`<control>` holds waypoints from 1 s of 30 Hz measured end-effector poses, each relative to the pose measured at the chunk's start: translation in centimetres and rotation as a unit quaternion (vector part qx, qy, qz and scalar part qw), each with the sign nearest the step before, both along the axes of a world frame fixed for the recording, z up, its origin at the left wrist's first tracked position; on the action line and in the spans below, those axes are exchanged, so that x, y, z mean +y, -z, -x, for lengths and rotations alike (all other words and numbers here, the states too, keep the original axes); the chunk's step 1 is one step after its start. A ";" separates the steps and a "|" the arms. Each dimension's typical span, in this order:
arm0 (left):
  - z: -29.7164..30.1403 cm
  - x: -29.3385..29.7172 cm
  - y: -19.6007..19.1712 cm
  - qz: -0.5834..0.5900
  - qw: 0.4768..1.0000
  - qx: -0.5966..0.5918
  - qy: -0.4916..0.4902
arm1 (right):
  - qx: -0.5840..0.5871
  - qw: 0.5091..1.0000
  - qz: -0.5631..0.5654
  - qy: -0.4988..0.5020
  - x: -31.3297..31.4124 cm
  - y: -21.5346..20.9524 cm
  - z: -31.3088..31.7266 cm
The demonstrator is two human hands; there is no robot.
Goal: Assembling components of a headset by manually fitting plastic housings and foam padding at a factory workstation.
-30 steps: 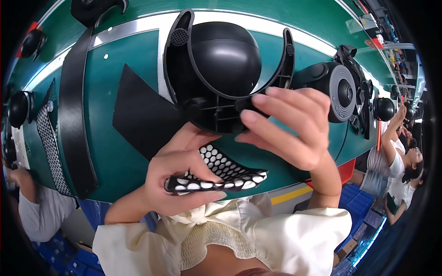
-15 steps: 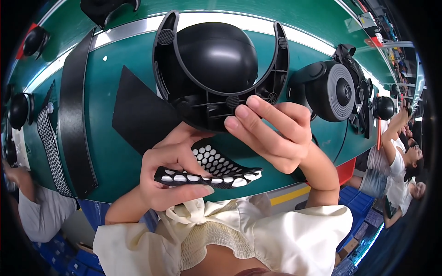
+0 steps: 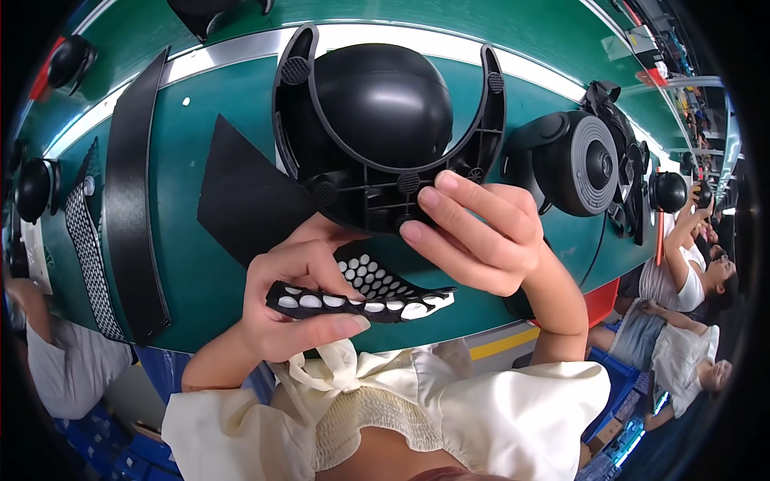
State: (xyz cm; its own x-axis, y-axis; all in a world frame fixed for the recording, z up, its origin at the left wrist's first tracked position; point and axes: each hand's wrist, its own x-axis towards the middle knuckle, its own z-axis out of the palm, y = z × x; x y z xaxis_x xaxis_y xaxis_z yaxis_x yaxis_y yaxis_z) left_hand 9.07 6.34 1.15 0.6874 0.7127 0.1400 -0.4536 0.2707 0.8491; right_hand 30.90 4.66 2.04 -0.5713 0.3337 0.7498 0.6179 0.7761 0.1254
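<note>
**Both hands busy over a green assembly counter**

A person's right hand (image 3: 481, 240) tilts a black moulded plastic housing with a domed centre and a U-shaped yoke (image 3: 377, 128) up off the green counter (image 3: 184, 264), fingers curled shut on its ribbed near edge, apparently so that the underside faces the eyes. The left hand (image 3: 293, 301) pinches a black flexible strip dotted with white oval pads (image 3: 361, 297) just below the housing, thumb and fingers clamped on its left end, keeping the pads within easy reach of the part.

A black triangular sheet (image 3: 241, 200) lies flat left of the housing; farther left lie a long black band (image 3: 132, 192) and a black-and-white mesh strip (image 3: 84, 256). At right rests a round black ribbed unit (image 3: 589, 164). A yellow stripe (image 3: 501, 345) marks the counter's near edge; any labels are too blurred to make out. Other workers sit at far right.
</note>
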 end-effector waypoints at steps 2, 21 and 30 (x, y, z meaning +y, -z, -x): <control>0.0 -0.2 -0.1 0.003 1.000 -0.005 -0.008 | -0.016 1.000 -0.014 0.014 0.0 -0.1 -0.1; 0.4 -1.4 -2.1 -0.252 0.940 0.174 -0.150 | 0.170 0.904 0.391 -0.034 -3.4 -4.0 2.9; 0.5 -1.3 -2.0 -0.296 0.925 0.177 -0.158 | 0.208 0.890 0.406 0.010 -3.9 -4.7 2.9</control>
State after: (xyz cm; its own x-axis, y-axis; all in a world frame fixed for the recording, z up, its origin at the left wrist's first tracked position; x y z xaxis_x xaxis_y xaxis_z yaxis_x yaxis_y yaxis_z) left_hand 8.60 5.03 3.14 0.5348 0.7567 0.3759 -0.0954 -0.3880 0.9167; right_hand 28.03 0.75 6.77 -0.2885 0.8688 0.4024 0.4937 0.4951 -0.7149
